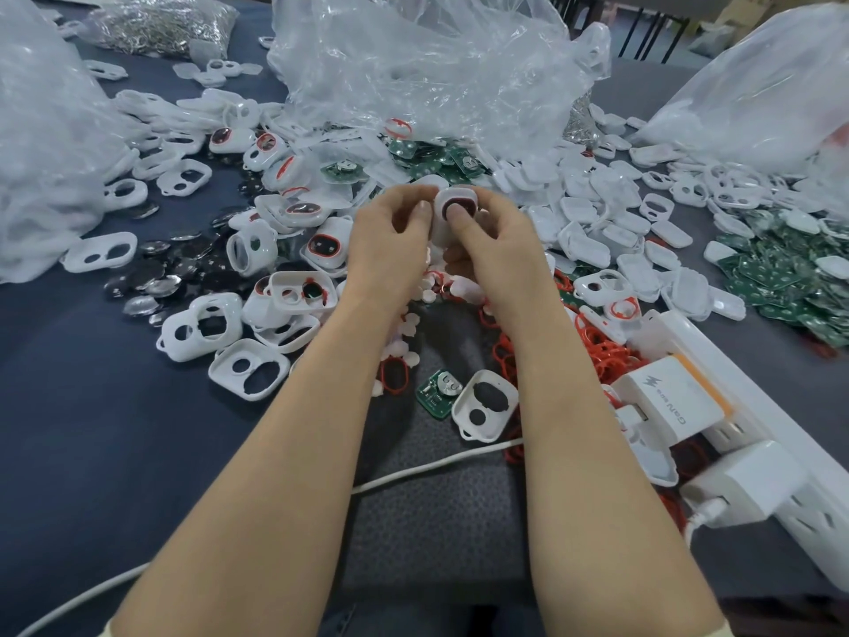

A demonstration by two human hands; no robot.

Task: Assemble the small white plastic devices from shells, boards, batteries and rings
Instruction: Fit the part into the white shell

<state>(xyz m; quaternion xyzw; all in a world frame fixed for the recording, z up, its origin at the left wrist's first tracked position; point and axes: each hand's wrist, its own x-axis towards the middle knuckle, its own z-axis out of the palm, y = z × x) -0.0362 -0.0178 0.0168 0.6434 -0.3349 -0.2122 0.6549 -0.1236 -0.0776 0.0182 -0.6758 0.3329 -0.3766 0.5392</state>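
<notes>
Head view: both hands are above the middle of the surface [92, 406], over the parts pile, sharing one white shell [448, 195]. The right hand [491, 241] grips it with the thumb on the dark insert, and the left hand [390, 236] pinches its left edge. Looks like the insert's being seated. Brace the shell from behind and press flat on the centre, not a corner, or it'll tilt. A green board [436, 393] waits nearer.

Between the fingers [420, 211], a white shell [448, 194] with a dark, red-edged window is seen; beyond them, green boards [464, 159].
</notes>
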